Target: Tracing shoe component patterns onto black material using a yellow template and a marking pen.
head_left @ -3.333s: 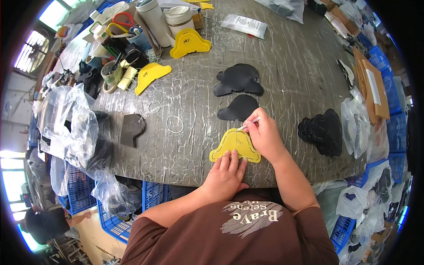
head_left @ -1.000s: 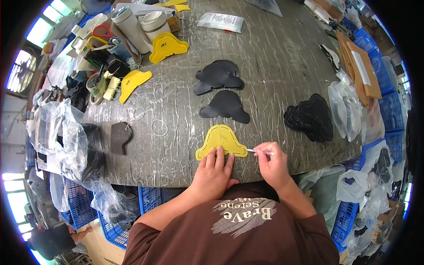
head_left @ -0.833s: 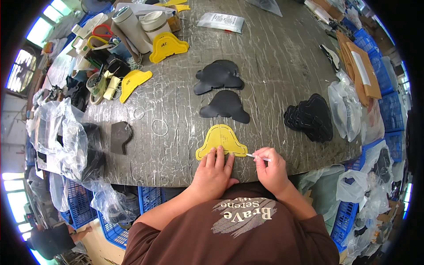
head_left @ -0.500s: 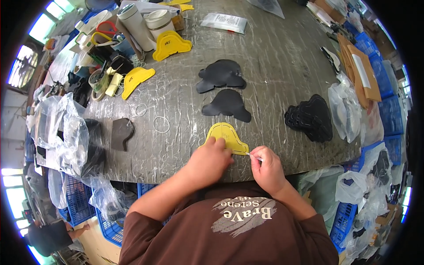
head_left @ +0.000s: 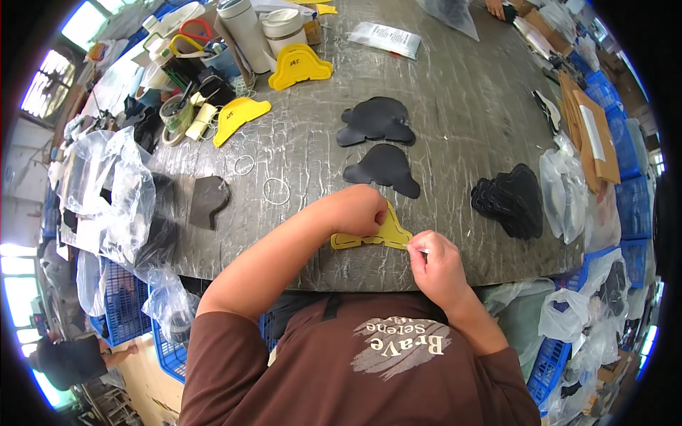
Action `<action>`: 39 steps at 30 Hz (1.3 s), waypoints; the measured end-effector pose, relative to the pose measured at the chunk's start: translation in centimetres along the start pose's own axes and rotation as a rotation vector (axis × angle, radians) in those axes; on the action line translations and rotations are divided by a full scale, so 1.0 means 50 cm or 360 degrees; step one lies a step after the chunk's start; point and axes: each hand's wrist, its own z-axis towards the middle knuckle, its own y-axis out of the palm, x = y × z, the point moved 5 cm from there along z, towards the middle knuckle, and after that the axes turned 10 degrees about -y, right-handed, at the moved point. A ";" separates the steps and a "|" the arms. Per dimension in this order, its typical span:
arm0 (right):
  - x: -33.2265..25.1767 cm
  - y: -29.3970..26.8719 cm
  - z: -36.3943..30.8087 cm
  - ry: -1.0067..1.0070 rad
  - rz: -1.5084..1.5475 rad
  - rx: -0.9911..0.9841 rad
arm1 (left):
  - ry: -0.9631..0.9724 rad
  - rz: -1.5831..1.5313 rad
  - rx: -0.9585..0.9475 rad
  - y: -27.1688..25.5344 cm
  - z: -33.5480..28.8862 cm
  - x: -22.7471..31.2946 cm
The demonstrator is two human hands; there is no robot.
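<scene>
A yellow curved template with slots along its edges lies near the table's front edge. My left hand rests on its far left part with fingers curled down, closed on it; the fingertips are hidden. In my right hand a thin white marking pen is pinched, its tip at the template's right corner. Whether a piece lies under the template I cannot tell. Just beyond lies a black cut piece, and farther off a small overlapping group of similar black pieces.
A stack of black pieces sits at right, beside plastic bags. A dark piece and two rings lie left. More yellow templates, cups and tools stand far left. Another person's hand shows at the far right edge.
My left hand has shifted to the template's far side, its fingers now curled under. My right hand keeps the pen at the right corner. The whole view has shifted slightly; another person's hand has appeared.
</scene>
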 end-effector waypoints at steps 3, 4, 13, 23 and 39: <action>-0.028 0.024 0.036 -0.0150 0.0242 0.0011 | 0.0031 -0.0008 0.0005 0.001 0.004 -0.004; -0.037 0.045 0.047 -0.0238 0.0350 -0.0001 | 0.0046 -0.0010 0.0014 0.001 0.003 -0.004; -0.044 0.122 0.065 -0.0355 0.0395 -0.0001 | -0.0056 -0.0051 -0.0018 -0.007 -0.005 0.008; -0.052 0.128 0.066 -0.0372 0.0300 -0.0023 | -0.0019 -0.0035 0.0001 -0.005 0.000 0.005; -0.033 0.119 0.053 -0.0113 0.0519 0.0015 | 0.0001 -0.0051 -0.0020 -0.006 -0.001 0.006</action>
